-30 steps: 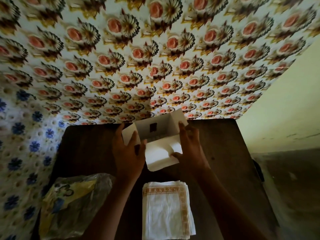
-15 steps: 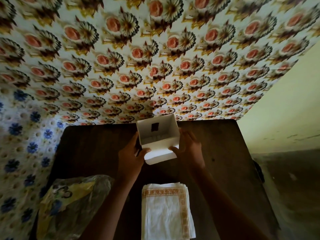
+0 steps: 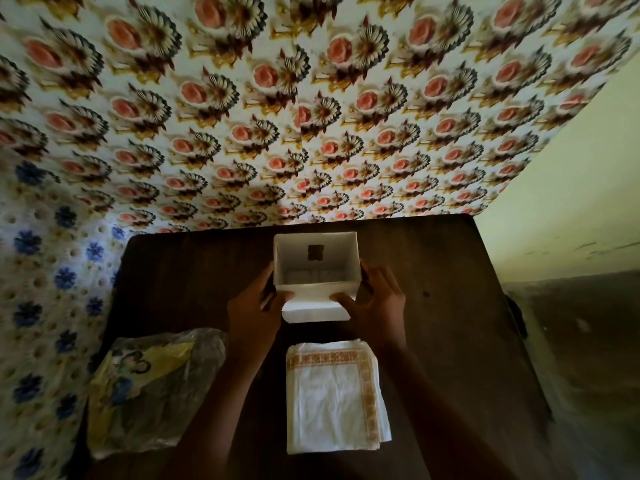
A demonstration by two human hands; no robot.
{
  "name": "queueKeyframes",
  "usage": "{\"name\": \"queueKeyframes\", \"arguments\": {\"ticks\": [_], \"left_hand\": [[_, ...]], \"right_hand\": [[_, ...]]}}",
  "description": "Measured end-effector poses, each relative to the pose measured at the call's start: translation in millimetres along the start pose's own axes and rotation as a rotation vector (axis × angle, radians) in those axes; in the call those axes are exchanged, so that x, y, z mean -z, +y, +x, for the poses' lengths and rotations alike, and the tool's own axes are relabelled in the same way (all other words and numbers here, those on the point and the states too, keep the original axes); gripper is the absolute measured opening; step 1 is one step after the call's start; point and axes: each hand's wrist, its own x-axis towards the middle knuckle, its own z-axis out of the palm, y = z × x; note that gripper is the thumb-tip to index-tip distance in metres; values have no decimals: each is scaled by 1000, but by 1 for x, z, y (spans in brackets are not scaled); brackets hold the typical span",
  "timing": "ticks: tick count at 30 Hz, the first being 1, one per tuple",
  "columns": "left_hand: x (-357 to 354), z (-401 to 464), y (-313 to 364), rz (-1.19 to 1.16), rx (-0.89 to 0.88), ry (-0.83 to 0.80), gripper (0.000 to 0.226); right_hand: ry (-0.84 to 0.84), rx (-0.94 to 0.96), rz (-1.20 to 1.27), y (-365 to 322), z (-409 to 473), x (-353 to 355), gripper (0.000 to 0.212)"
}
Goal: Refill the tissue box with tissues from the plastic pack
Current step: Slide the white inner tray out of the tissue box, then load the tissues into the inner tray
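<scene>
A white tissue box [image 3: 313, 308] stands on the dark table [image 3: 450, 323], its open side facing me and its inside bare, with a dark opening in the far wall. My left hand [image 3: 254, 315] grips its left side, thumb on the near flap. My right hand [image 3: 375, 303] holds its right side, fingers pressing the same flap. A stack of white tissues [image 3: 334, 396] with an orange patterned border lies flat just in front of the box, between my forearms. The crumpled plastic pack [image 3: 149, 389], clear with yellow and blue print, lies at the near left.
Flowered wallpaper [image 3: 311, 116] rises right behind the table's far edge. A blue-flowered covering [image 3: 45, 289] borders the table on the left. A plain pale wall [image 3: 571, 202] and dark floor [image 3: 588, 358] lie to the right.
The box's side flaps have folded in and the box now stands squared up on the table, a little farther from me. Both hands shifted onto its sides and near flap.
</scene>
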Motion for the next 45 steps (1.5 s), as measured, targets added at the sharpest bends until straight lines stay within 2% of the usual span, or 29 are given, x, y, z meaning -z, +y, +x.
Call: {"name": "queueKeyframes", "arguments": {"ticks": [5, 8, 11, 14, 16, 18, 21, 23, 25, 27, 30, 32, 35, 37, 42, 45], "left_hand": [[6, -18, -8, -9, -2, -20, 75], [7, -35, -8, 14, -1, 35, 76], [5, -59, -4, -127, 101, 124, 66], [0, -88, -9, -61, 208, 212, 49], [-8, -102, -28, 29, 336, 147, 48], [-17, -112, -48, 216, 498, -17, 54], [-29, -125, -70, 546, 622, -219, 83], [-36, -129, -70, 623, 640, -243, 92], [-39, -130, -66, 519, 694, -242, 88], [-42, -128, -62, 383, 747, -235, 73], [-43, -127, -58, 170, 850, -183, 62], [-44, -128, -66, 68, 894, -178, 70], [-59, -135, -125, 118, 858, -211, 107], [-73, -143, -168, 137, 785, -220, 102], [-51, -160, -85, 1, 643, -282, 71], [-37, -167, -51, -108, 596, -368, 57]], "right_hand": [[-33, 15, -16, 0, -4, 22, 77], [37, 6, -61, -4, -13, 34, 74], [146, 10, -120, -5, -30, 45, 66], [149, -75, -96, 4, -55, 48, 52], [73, -78, -140, 17, -76, 44, 30], [-31, -148, -141, 31, -95, 36, 18], [-159, -424, 0, 46, -116, 22, 41], [-236, -459, 3, 56, -128, 13, 53], [-282, -485, 4, 65, -138, 7, 64], [-291, -532, -16, 71, -143, 1, 70], [-286, -574, -4, 73, -147, -3, 57], [-280, -580, 5, 72, -146, -2, 48], [-285, -570, -16, 70, -143, 1, 42], [-295, -553, -33, 72, -141, 3, 41], [-325, -571, -2, 73, -140, 6, 46], [-323, -576, 110, 72, -143, 15, 35]]}}
